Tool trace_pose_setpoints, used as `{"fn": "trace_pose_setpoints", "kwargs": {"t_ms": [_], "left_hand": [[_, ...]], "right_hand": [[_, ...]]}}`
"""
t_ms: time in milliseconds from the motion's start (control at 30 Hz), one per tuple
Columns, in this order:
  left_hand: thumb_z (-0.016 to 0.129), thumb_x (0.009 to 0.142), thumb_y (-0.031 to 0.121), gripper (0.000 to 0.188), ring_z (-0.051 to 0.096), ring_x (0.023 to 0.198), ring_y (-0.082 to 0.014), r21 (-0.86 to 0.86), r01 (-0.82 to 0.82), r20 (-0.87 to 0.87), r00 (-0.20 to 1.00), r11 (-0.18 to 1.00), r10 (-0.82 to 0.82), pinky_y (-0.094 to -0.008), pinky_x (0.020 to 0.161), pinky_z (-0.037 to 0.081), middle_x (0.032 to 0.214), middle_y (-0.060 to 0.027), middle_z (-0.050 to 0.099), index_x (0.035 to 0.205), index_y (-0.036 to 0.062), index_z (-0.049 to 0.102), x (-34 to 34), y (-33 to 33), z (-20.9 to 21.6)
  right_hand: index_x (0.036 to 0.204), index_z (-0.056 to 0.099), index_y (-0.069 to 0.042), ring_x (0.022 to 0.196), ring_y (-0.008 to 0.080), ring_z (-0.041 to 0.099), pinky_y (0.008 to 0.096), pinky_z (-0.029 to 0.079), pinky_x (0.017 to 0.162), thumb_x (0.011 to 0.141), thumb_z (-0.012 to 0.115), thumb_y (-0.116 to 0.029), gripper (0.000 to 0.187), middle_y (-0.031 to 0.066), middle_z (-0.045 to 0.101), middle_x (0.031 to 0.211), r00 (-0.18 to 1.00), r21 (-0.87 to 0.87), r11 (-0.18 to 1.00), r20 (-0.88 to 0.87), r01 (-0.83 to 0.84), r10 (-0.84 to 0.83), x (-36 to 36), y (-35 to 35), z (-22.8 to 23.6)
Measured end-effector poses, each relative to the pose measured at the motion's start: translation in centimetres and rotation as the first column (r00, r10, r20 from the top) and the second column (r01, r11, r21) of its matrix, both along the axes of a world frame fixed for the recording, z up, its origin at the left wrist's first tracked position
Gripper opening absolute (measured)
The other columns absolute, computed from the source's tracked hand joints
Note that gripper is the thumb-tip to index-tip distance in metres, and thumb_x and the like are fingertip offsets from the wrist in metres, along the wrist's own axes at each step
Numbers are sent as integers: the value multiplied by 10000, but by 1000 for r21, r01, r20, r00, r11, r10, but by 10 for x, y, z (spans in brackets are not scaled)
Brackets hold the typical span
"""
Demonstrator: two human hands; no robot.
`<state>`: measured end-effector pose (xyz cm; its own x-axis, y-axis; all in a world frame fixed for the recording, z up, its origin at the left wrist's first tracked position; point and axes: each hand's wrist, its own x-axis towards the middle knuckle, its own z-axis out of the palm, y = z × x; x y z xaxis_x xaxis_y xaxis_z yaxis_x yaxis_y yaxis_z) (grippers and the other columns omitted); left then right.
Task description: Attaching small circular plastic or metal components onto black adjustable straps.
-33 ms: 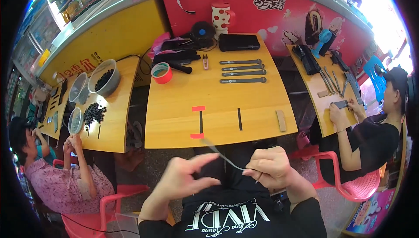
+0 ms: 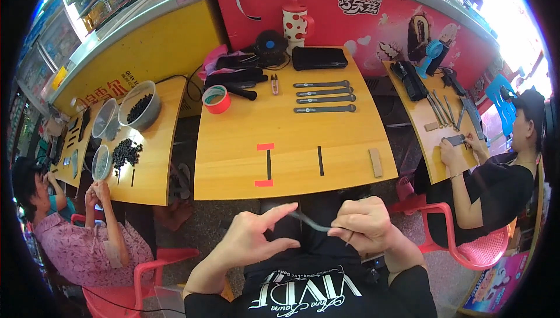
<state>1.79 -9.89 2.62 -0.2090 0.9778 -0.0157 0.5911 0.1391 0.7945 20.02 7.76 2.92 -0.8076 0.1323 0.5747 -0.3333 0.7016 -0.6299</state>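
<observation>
My right hand point(image 2: 364, 223) pinches one end of a thin grey strap point(image 2: 314, 223), held above my lap in front of the table edge. The strap's other end curves up and left toward my left hand point(image 2: 252, 235). That hand is open, thumb and forefinger spread apart; whether the forefinger touches the strap I cannot tell. On the wooden table point(image 2: 233, 137) beyond lie several dark grey straps with rounded ends point(image 2: 324, 100), side by side. Nearer are a black strip point(image 2: 269, 165) between two pieces of red tape point(image 2: 264, 183) and another black strip point(image 2: 319, 160).
A tan block point(image 2: 375, 162) lies at the table's right. Farther back are a red tape roll point(image 2: 216, 100), small snips point(image 2: 275, 84), a black case point(image 2: 319, 58), a fan point(image 2: 269, 44) and a spotted tumbler point(image 2: 296, 23). People work at tables on both sides.
The strap's free end has swung from the table edge toward my left hand, and the strap now bends more. My left hand has shifted slightly right, fingers still apart.
</observation>
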Motion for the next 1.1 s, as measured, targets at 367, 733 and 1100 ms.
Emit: {"fn": "trace_pose_setpoints", "kwargs": {"t_ms": [367, 733, 1100], "left_hand": [[700, 794, 113, 135, 611, 666, -249, 59, 115, -7, 993, 992, -115, -339, 582, 470, 753, -112, 630, 909, 42, 699, -21, 11, -32], [667, 808, 64, 159, 586, 687, -112, -234, -194, 355, 895, 953, 270, -260, 619, 462, 748, -48, 644, 939, -25, 682, -97, -13, -47], [671, 746, 10, 148, 534, 548, -107, -195, -623, 315, 692, 758, 650, -265, 492, 413, 677, -57, 629, 880, -51, 689, -247, 14, -92]], "right_hand": [[727, 623, 5, 510, 221, 563, 292, 419, 456, 719, 757, -2, 134, 90, 561, 615, 1000, -260, 966, -8, 12, -14, 16, 23, -6], [780, 642, 7, 499, 38, 437, 208, 322, 462, 834, 646, -50, 78, -1, 582, 636, 931, -625, 743, 364, 240, 6, -119, 61, -29], [725, 657, 9, 621, 163, 604, 305, 432, 549, 800, 673, -135, 164, 102, 631, 636, 860, -531, 740, 495, 413, -124, -334, 112, -140]]}}
